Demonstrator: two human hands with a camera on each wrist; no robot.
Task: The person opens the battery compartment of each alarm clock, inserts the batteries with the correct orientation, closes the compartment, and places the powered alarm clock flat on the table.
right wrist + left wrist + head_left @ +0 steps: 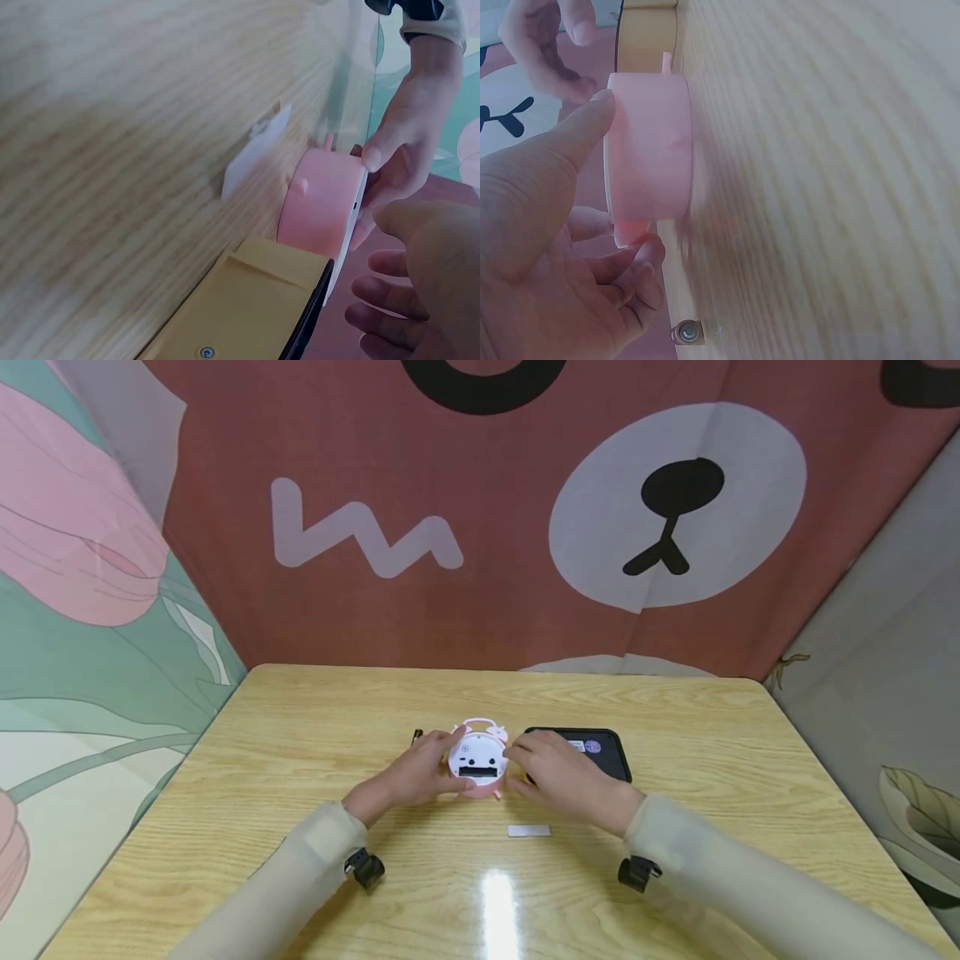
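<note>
A pink and white alarm clock [477, 752] lies face down on the table, its white back up and its battery slot uncovered. My left hand [420, 768] grips the clock from the left. In the left wrist view its thumb [592, 120] presses the clock's edge, and the other fingers curl by a bell. Close by the clock's right edge is my right hand [562, 772]. In the right wrist view the fingers [386, 292] of that hand bend loosely, with nothing seen between them. A small white battery cover [528, 831] lies in front of the clock.
Right of the clock stands a dark-topped, tan-sided box [255, 300], partly behind my right hand. A small dark battery [417, 735] is on the table [337, 710] behind my left hand. Printed cloths hang at the back and sides.
</note>
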